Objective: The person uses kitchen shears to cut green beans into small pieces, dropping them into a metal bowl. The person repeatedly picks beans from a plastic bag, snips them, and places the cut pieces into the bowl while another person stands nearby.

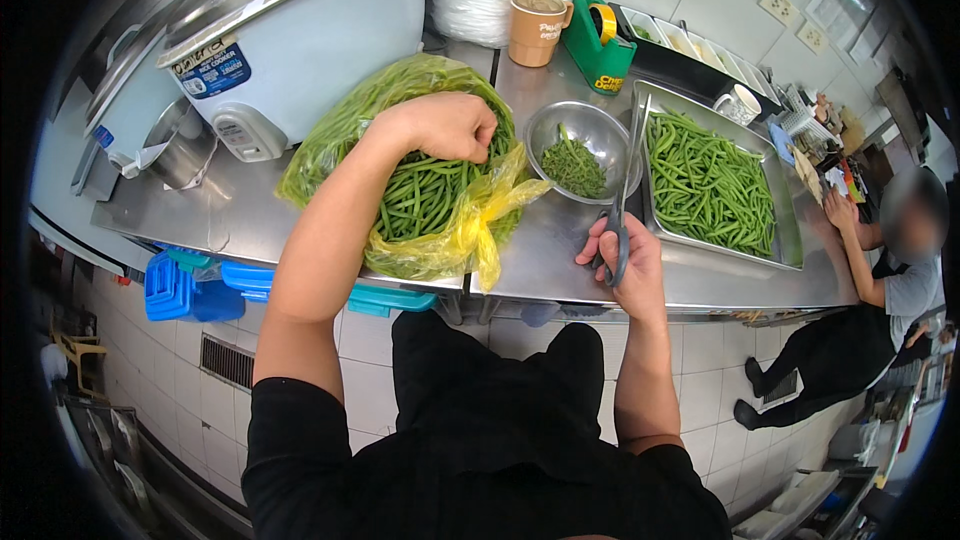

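My left hand (444, 122) reaches into a yellow plastic bag (480, 229) of long green beans (420, 199). Its fingers curl down onto the beans, and their tips are hidden, so I cannot tell whether they pinch one. In my right hand (639, 261) is a pair of dark-handled scissors (616, 232), its long metal blades pointing away from me. Between the bag and the scissors stands a steel bowl (536, 136) holding small green trimmings (574, 169). A rectangular metal tray (787, 240) on the right holds a layer of green beans (709, 184).
Behind the bag is a large rice cooker (330, 37). A brown mug (534, 30), a green tape dispenser (600, 49) and a black condiment holder (675, 64) line the wall. Another person (900, 270) stands at the steel counter's (712, 285) right end. Blue bins (191, 292) sit below.
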`<state>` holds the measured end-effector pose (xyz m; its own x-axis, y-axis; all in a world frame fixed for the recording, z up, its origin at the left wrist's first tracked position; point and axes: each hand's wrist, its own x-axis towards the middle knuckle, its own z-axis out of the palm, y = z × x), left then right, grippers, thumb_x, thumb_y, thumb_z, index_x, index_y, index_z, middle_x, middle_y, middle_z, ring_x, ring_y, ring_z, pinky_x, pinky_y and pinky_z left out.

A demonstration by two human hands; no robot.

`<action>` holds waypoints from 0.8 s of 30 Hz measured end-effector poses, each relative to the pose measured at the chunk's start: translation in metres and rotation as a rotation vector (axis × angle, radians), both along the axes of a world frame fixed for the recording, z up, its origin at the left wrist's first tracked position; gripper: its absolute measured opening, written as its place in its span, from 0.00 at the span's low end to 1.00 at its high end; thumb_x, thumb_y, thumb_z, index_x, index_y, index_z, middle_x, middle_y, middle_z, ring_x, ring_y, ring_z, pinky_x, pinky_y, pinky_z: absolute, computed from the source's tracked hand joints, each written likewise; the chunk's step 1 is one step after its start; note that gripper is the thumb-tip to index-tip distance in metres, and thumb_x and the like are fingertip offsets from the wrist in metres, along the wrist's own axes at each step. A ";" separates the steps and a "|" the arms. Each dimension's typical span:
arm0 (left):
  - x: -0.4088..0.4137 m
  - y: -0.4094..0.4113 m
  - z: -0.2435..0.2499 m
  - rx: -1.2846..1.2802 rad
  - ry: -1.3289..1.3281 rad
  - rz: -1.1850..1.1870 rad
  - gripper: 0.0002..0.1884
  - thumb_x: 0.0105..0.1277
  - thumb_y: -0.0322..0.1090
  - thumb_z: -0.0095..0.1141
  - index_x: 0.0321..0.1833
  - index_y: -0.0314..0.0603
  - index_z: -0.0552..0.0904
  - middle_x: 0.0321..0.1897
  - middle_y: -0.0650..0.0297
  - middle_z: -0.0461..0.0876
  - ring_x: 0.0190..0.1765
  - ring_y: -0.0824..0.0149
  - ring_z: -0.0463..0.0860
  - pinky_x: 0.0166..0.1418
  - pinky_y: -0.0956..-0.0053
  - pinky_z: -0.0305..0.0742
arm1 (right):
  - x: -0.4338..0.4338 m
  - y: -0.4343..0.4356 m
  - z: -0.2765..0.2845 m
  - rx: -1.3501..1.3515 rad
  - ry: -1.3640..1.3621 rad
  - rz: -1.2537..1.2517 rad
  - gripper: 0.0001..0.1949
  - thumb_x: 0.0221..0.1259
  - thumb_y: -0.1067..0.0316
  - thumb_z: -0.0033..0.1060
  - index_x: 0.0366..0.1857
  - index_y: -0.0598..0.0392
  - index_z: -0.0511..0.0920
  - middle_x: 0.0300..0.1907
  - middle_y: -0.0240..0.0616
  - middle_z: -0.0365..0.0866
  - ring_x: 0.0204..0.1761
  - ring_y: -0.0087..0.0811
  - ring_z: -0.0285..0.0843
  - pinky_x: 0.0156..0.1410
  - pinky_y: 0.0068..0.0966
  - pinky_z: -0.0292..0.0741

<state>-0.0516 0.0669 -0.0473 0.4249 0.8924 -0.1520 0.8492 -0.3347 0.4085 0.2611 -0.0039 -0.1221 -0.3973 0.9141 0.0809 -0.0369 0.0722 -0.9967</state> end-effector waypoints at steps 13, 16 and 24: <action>0.002 -0.003 -0.005 0.082 -0.033 0.036 0.16 0.63 0.44 0.64 0.29 0.35 0.82 0.23 0.54 0.82 0.29 0.58 0.79 0.37 0.63 0.73 | -0.001 -0.003 0.001 0.055 0.016 0.030 0.11 0.69 0.64 0.64 0.41 0.60 0.76 0.32 0.30 0.78 0.34 0.21 0.79 0.44 0.21 0.77; 0.002 -0.003 -0.006 0.098 -0.029 0.045 0.17 0.63 0.45 0.64 0.29 0.35 0.82 0.23 0.54 0.81 0.28 0.58 0.79 0.37 0.63 0.72 | -0.001 -0.003 0.000 0.058 0.004 0.034 0.11 0.69 0.64 0.64 0.42 0.60 0.76 0.32 0.30 0.78 0.35 0.21 0.79 0.44 0.20 0.77; 0.003 -0.006 -0.006 0.100 -0.068 0.057 0.17 0.64 0.45 0.64 0.30 0.35 0.83 0.25 0.54 0.82 0.30 0.57 0.80 0.38 0.62 0.73 | -0.001 -0.004 0.000 0.049 -0.003 0.025 0.10 0.69 0.65 0.64 0.42 0.60 0.76 0.32 0.30 0.79 0.35 0.21 0.80 0.43 0.20 0.76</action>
<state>-0.0485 0.0608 -0.0528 0.3790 0.9248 -0.0336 0.8394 -0.3283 0.4332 0.2603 -0.0075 -0.1225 -0.4201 0.8990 0.1239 -0.0361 0.1198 -0.9921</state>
